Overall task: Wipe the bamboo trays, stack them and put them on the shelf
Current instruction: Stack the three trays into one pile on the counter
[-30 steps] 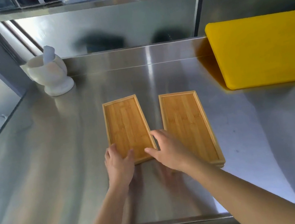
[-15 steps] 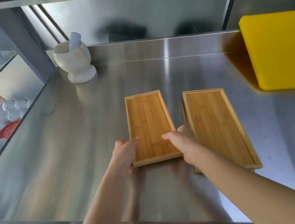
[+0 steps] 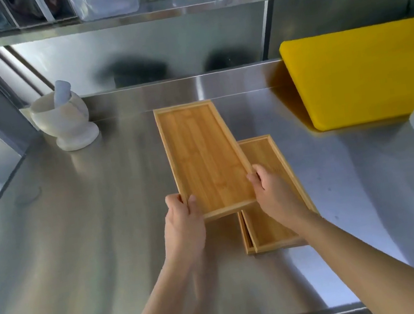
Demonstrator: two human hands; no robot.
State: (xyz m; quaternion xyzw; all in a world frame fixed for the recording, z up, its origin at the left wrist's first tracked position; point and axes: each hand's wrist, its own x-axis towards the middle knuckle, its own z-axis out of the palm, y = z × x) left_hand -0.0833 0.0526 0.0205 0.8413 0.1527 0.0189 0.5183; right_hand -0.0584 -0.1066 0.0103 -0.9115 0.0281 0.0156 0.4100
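Now three bamboo trays — one held, two stacked.
Left hand (image 3: 183,215) and right hand (image 3: 272,192) grip the lifted tray's (image 3: 202,154) near corners, above the stacked pair (image 3: 275,230).

Bamboo trays (image 3: 204,157) matt, visible grain; steel counter (image 3: 78,247) brushed, reflective; yellow board (image 3: 362,76) smooth plastic.

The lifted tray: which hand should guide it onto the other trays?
Probably right hand: it grips the lifted tray directly above the stack. The left hand is farther.
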